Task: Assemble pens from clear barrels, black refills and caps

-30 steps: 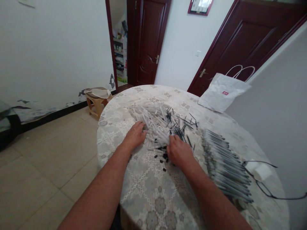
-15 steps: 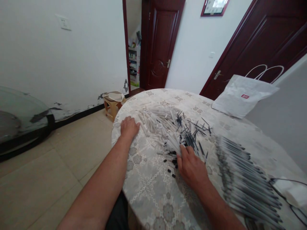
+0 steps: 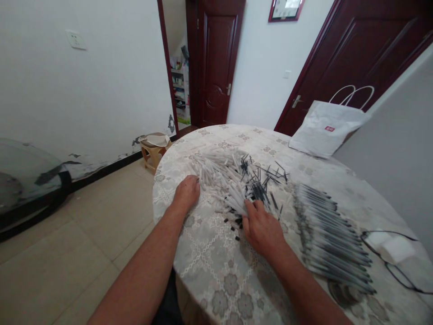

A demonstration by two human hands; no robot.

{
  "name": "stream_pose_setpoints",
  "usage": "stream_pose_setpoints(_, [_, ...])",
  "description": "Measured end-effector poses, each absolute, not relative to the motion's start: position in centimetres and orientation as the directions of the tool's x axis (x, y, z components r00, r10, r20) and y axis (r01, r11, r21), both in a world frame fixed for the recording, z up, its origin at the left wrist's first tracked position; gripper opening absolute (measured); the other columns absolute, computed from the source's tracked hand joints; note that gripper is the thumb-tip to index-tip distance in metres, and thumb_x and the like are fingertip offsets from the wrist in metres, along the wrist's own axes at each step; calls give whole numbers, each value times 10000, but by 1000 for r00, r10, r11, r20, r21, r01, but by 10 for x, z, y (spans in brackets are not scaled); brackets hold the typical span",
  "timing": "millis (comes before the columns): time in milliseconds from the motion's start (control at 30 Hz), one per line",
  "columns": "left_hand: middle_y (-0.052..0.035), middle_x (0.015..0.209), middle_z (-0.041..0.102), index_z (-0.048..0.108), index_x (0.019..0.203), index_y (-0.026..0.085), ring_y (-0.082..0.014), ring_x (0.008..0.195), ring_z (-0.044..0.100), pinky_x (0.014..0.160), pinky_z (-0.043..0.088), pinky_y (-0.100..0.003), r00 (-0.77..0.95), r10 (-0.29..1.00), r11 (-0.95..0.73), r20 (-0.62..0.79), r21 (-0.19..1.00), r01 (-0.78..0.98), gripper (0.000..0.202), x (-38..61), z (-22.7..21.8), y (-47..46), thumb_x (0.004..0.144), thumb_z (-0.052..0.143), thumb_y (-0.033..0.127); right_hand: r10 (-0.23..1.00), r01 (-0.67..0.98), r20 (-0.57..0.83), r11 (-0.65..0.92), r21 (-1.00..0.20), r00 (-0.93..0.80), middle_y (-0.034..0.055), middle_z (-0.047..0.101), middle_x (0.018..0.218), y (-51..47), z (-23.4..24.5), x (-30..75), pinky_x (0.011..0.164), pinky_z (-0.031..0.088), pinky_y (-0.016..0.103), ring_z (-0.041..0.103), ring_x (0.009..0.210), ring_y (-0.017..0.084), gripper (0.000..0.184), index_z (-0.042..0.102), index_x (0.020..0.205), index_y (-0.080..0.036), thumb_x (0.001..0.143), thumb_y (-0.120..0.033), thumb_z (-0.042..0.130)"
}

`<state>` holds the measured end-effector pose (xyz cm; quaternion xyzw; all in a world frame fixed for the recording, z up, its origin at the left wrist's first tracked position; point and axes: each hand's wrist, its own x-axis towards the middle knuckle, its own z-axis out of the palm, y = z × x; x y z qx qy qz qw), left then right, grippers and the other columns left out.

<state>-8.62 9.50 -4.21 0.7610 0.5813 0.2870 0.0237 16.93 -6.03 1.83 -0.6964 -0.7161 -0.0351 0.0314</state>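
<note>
white bag (image 3: 316,133) | eyeglasses (image 3: 386,262) | stool (image 3: 151,152) | framed picture (image 3: 286,10) | wall socket (image 3: 76,39)

Two hands (image 3: 262,228), one bag (image 3: 324,131), one pair of glasses (image 3: 385,261), one stool (image 3: 154,154), and white tubes (image 3: 216,174) and black rods (image 3: 259,190) too crowded to count!

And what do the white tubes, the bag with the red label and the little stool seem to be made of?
The white tubes: probably plastic, pale and cloudy, judging by their slim, uniform shapes. The bag: likely paper, fairly matt, with creases and stiff-looking edges. The stool: perhaps moulded plastic, plain tan; wood can't be ruled out this far off.
</note>
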Motion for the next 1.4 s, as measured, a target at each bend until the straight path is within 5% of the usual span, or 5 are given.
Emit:
stream_pose_setpoints(300, [-195, 1258, 633, 582, 1299, 81, -292, 1235, 596, 1087, 470, -440, 115, 850, -376, 515, 439, 816, 432, -94, -51, 95, 900, 455, 185, 994, 998, 106, -5, -56, 11, 109, 611, 1188, -81, 17, 190, 665, 459, 290, 684, 909, 228, 339, 542, 1340, -210, 1022, -283, 450])
stream_pose_setpoints(733, [-229, 1245, 625, 598, 1252, 62, -324, 1248, 585, 1117, 438, -495, 92, 845, -356, 527, 425, 832, 423, -86, -48, 89, 897, 444, 235, 995, 986, 74, -48, -158, 60, 83, 743, 877, -78, 22, 207, 620, 327, 284, 711, 798, 228, 202, 610, 1024, -208, 1035, -312, 438])
stream_pose_setpoints(1000, [-178, 1280, 640, 610, 1280, 121, -298, 1246, 593, 1114, 441, -475, 59, 857, -348, 512, 491, 799, 428, -91, -49, 87, 920, 457, 296, 967, 944, 225, -37, -329, 116, 53, 720, 806, -80, 21, 205, 607, 268, 300, 667, 705, 202, 213, 591, 938, -211, 990, -382, 475])
stream_pose_setpoints(1267, [-122, 1117, 738, 721, 1117, 175, -278, 1015, 692, 936, 540, -417, -177, 921, -217, 347, 835, 505, 330, -75, -2, 56, 874, 621, 374, 923, 858, 376, 122, -498, 87, 27, 658, 740, -84, 13, 200, 644, 384, 295, 623, 666, 202, 253, 572, 955, -209, 997, -271, 331])
stream_pose_setpoints(1400, [-51, 798, 737, 762, 1056, 187, -190, 652, 658, 655, 538, -292, 54, 986, -162, 156, 975, 154, 327, -41, 39, 18, 818, 739, 410, 892, 826, 448, 209, -523, 58, 93, 749, 1006, -82, 1, 192, 786, 488, 288, 707, 881, 214, 315, 605, 1192, -173, 1041, -325, 375])
